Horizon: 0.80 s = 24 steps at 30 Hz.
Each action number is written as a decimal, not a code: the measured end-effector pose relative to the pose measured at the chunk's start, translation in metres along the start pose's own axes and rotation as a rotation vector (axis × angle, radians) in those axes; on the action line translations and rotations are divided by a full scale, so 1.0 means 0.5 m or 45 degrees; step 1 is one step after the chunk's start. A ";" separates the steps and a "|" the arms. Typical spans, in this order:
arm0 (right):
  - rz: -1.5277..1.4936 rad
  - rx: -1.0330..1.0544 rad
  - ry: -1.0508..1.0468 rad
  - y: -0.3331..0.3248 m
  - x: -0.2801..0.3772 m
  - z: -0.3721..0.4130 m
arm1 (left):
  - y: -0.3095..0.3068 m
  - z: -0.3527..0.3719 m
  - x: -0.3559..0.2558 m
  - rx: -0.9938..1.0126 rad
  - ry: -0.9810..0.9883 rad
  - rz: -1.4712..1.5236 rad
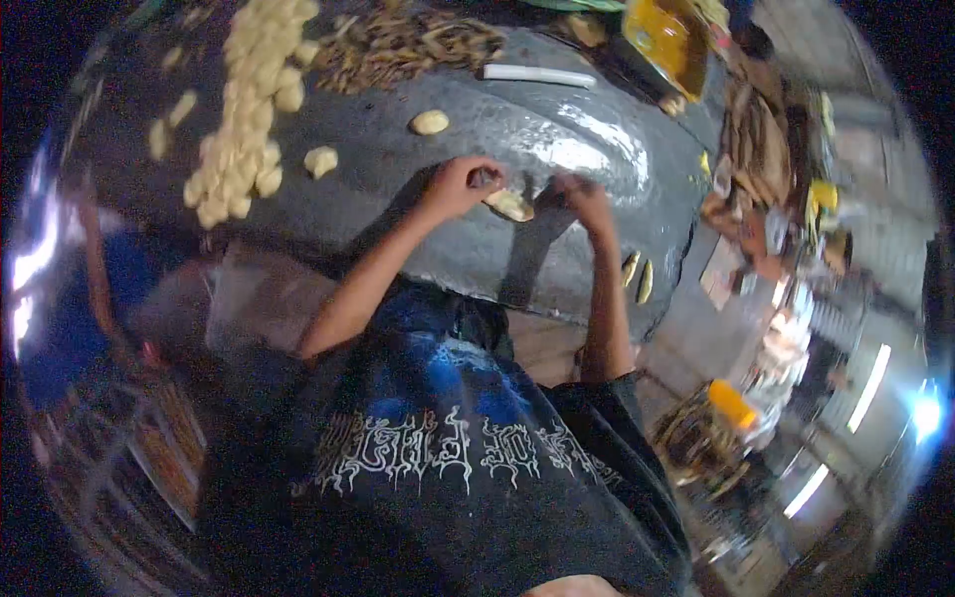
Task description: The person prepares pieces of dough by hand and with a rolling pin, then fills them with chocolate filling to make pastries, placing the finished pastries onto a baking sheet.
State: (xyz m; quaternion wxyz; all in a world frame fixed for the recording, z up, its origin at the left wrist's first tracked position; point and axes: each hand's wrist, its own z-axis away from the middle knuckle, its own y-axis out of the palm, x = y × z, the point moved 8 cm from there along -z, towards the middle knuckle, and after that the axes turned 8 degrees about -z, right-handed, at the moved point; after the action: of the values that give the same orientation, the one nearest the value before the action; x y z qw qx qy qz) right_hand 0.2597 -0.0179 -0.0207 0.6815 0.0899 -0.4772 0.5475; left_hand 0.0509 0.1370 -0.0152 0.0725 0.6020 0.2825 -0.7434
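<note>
A flattened piece of pale dough (511, 207) lies on the dark, shiny tabletop (468, 244), in front of my body. My left hand (472, 186) is curled at its upper left end, thumb and fingers pinched on the edge. Just right of the dough is my right hand (579, 199), in shadow and blurred; its fingers point toward the dough, and whether they hold anything cannot be made out. Single round dough lumps (430, 122) sit farther left. Two slim, elongated pieces (646, 282) rest near the table edge, beside my right forearm.
A long heap of dough balls (244, 129) covers the left side. Brown strips (408, 50) are piled at the back, near a white bar (539, 75). A container with yellow-orange contents (665, 45) stands back right. Another person in blue (75, 308) is at the left.
</note>
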 end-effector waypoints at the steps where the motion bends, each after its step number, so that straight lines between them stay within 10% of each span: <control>1: 0.033 -0.035 -0.067 -0.029 0.052 -0.008 | -0.019 0.017 -0.005 -0.113 0.015 0.048; 2: 0.563 -0.503 -0.843 -0.060 0.142 -0.018 | -0.044 0.030 -0.026 -0.221 0.036 0.093; 8: 1.354 -0.384 -1.455 0.044 0.327 -0.170 | -0.064 0.123 -0.063 -0.592 -0.020 0.052; 11: 1.615 -0.102 -1.227 0.058 0.310 -0.190 | -0.059 0.176 -0.080 -0.692 -0.090 -0.041; 18: 0.447 0.173 -0.966 0.066 0.114 0.105 | -0.030 0.216 -0.158 -0.860 0.019 -0.916; 24: 0.808 -0.149 -1.134 0.142 0.073 0.198 | 0.055 0.123 -0.156 -0.473 0.278 -1.226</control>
State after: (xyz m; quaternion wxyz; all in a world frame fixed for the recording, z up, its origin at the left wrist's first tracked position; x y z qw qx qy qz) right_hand 0.1440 -0.0302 0.0306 0.2191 0.1265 -0.7528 0.6077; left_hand 0.0314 0.0648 0.0557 -0.2016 0.4551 0.6599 -0.5629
